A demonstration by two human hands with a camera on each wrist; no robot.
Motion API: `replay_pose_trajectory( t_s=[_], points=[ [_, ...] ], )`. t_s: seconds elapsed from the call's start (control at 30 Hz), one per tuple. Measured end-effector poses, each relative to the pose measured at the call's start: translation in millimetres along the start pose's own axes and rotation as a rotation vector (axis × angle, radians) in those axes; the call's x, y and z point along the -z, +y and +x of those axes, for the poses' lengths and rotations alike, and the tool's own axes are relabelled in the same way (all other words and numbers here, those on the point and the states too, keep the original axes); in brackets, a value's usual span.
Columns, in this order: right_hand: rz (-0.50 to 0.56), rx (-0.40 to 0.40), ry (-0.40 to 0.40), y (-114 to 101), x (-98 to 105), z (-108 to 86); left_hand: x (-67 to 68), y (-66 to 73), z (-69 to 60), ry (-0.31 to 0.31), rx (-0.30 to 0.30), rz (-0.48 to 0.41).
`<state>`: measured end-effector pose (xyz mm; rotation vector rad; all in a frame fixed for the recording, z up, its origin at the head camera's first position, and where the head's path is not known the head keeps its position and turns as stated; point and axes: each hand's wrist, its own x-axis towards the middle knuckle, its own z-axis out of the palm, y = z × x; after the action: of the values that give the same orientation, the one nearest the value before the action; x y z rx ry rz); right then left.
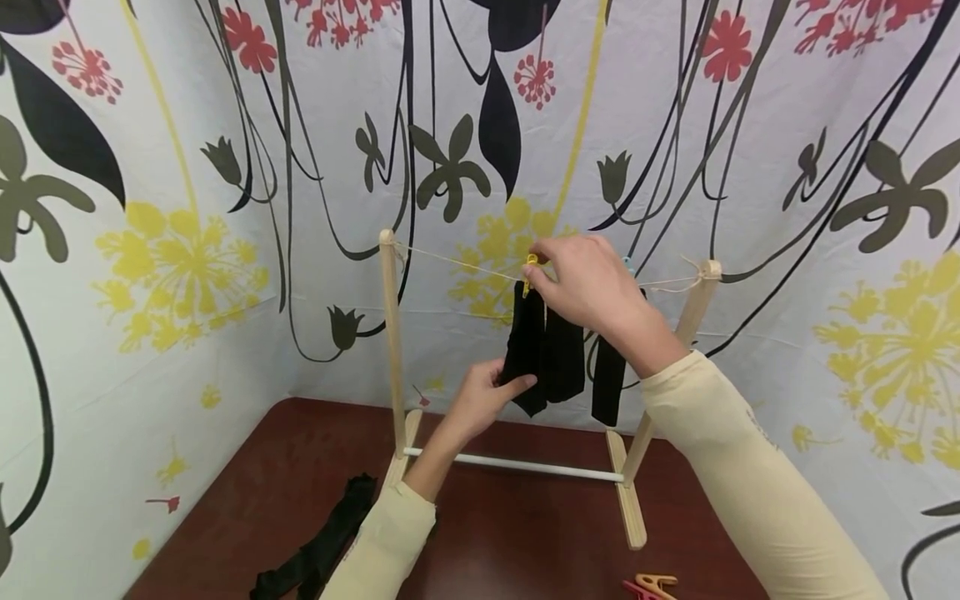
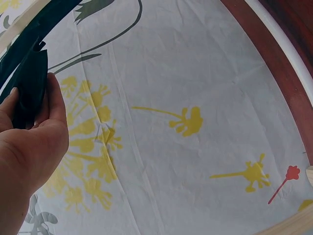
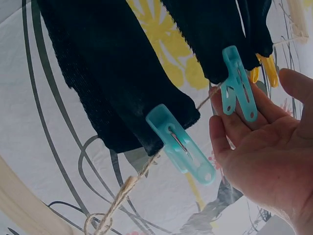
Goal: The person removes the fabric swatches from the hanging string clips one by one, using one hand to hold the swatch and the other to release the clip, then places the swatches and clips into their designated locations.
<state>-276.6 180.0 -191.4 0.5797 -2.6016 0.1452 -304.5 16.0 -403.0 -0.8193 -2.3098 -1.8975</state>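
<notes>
Left hand [image 1: 478, 402] pinches the hanging black cloth [image 1: 527, 342] low down; right hand [image 1: 588, 279] pinches its yellow clip [image 1: 532, 259] on the string [image 1: 461, 262]. It looks light, soft and floppy, so its edges seem best to hold.

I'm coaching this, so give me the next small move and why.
Probably ease the right hand off the yellow clothespin, which appears clipped over the hanging black cloth at the string, while the left hand holds that cloth lower down.
</notes>
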Motion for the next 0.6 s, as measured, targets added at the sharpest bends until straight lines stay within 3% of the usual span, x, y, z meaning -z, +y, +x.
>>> replay_pose_trajectory(
  t_s=[0.3,0.6],
  points=[
    [0.058,-0.019,-0.008,1.7,2.5,3.8,1.1,1.2,1.2,0.001,0.010,0.004],
    [0.119,-0.017,0.043,1.0,-1.0,4.0,3.6,0.9,1.3,-0.007,0.008,0.009]
  ],
)
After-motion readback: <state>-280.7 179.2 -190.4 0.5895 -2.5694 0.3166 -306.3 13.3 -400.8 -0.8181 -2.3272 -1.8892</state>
